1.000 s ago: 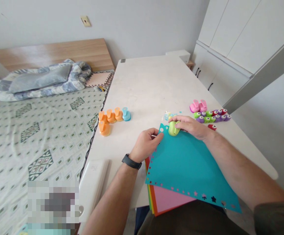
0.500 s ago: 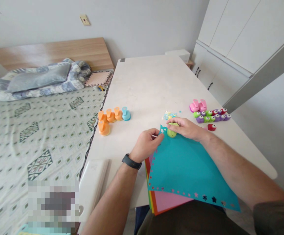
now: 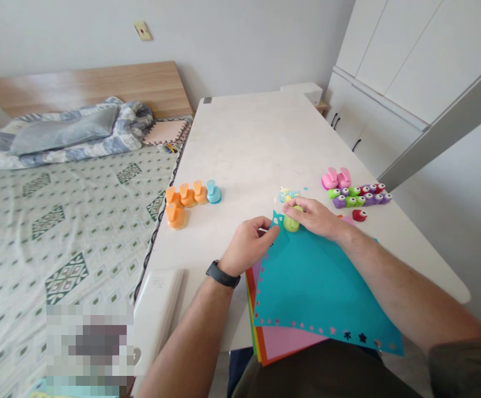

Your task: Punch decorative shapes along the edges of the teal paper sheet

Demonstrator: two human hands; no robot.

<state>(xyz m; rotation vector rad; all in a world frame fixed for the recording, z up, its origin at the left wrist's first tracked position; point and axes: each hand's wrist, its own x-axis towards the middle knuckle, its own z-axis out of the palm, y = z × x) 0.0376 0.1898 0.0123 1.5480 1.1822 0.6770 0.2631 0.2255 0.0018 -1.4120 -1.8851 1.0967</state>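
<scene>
A teal sheet of paper (image 3: 318,282) with small shapes punched along its left and near edges lies over several other coloured sheets (image 3: 290,344). Its far left corner is pinched between the thumb and fingers of my left hand (image 3: 254,243), which wears a black wristband. Beside that corner, at the sheet's far edge, stands a light green craft punch (image 3: 292,220). My right hand (image 3: 312,216) is closed over it from the right, covering part of its top. Star and flower-like holes show in the paper just left of the punch.
Small punched paper pieces (image 3: 287,195) lie beyond the punch. Orange punches (image 3: 186,196) and a blue one (image 3: 213,192) stand left. Pink punches (image 3: 336,178), rows of small punches (image 3: 360,195) and a red one (image 3: 359,215) sit right. A white device (image 3: 159,315) lies at the table's left edge.
The teal sheet's right side has shifted slightly toward the left, showing more of the pink sheet beneath near the right wrist. Both hands keep nearly the same hold.
</scene>
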